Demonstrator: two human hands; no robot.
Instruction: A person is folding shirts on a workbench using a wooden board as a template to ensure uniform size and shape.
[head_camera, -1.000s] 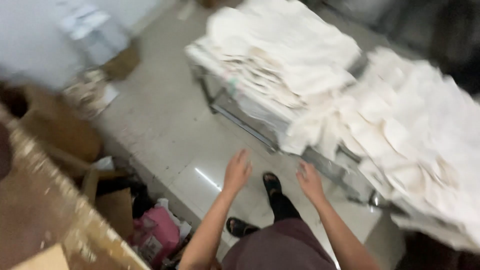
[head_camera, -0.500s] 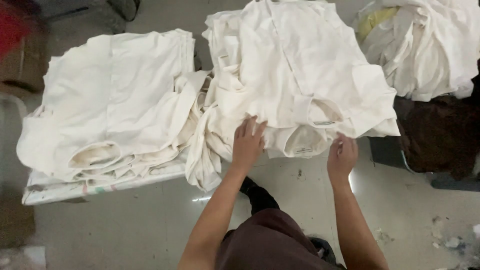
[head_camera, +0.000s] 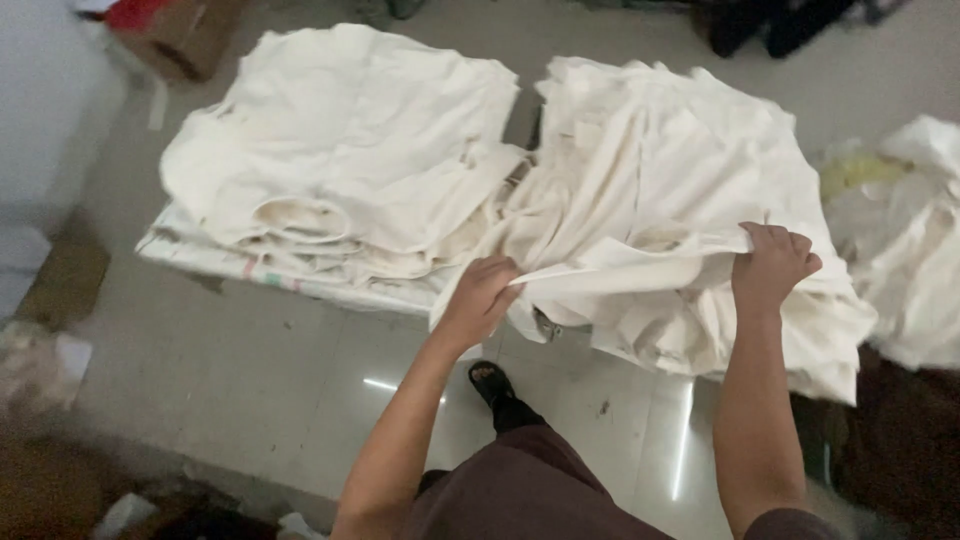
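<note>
The person is standing over two heaps of cream-coloured cloth and working at the nearer edge of the right-hand one. The left hand (head_camera: 478, 298) is pinching a fold of the top cloth piece (head_camera: 640, 262), its fingers (head_camera: 497, 275) closed together on the fabric at the heap's front left corner. The right hand (head_camera: 772, 262) is gripping the same piece further along, its fingers (head_camera: 790, 243) curled over the edge and clamped on it, so the strip of cloth is stretching taut between the two hands. That piece is lying on top of the right pile (head_camera: 670, 170), which is sitting crumpled and loose, spilling over its front edge.

Just beside it, touching along the middle, the left pile (head_camera: 350, 140) is lying flatter and neater, with a stained neckline showing near its front. Both heaps are resting on a low bench (head_camera: 250, 268), of which only a pale front edge is showing under the left pile. A third white heap (head_camera: 915, 230) is lying off to the right, well apart from the hands. The tiled floor (head_camera: 250, 380) is shining below, and a dark shoe (head_camera: 492, 382) is showing between the person's arms. A cardboard box (head_camera: 170, 35) is standing at the far left corner.
</note>
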